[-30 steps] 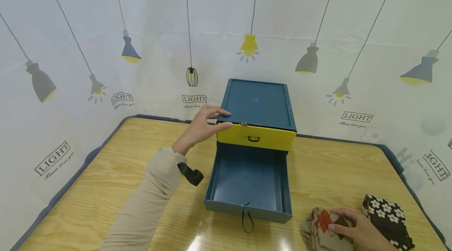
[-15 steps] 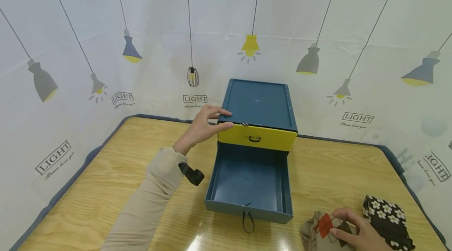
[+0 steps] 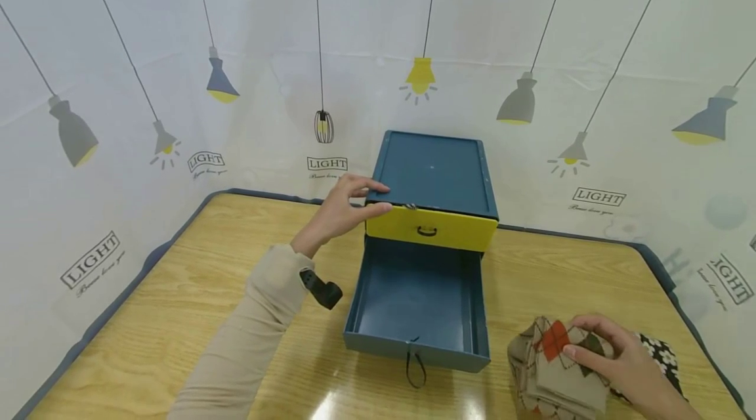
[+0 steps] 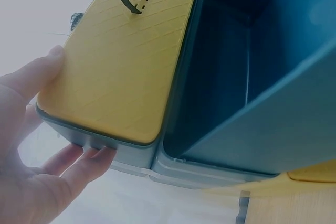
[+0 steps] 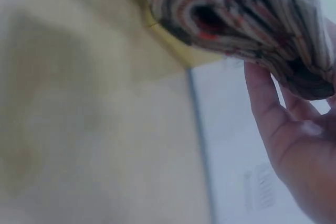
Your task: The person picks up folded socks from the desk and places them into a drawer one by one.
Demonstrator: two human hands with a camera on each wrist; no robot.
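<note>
A small drawer unit [image 3: 434, 174] with a blue top stands at the back of the table. My left hand [image 3: 339, 213] holds its front left corner, the thumb on the edge of the yellow upper drawer [image 3: 392, 226], as the left wrist view also shows. Below that, the blue lower drawer [image 3: 413, 315] is pulled out, with nothing inside. At the right, my right hand [image 3: 626, 361] pinches a folded beige argyle garment [image 3: 567, 384] with red and dark diamonds. In the right wrist view, the garment [image 5: 236, 19] shows thick folded layers above the fingers.
A black cloth with white flowers [image 3: 664, 357] lies at the right, partly hidden behind the right hand. The wooden table [image 3: 195, 295] backs onto a white curtain [image 3: 260, 118] printed with lamps. A black loop [image 3: 416, 371] hangs from the lower drawer's front.
My right hand has lifted the argyle garment and moved it slightly away from me, now covering part of the flowered cloth. My left hand keeps its place on the drawer unit.
</note>
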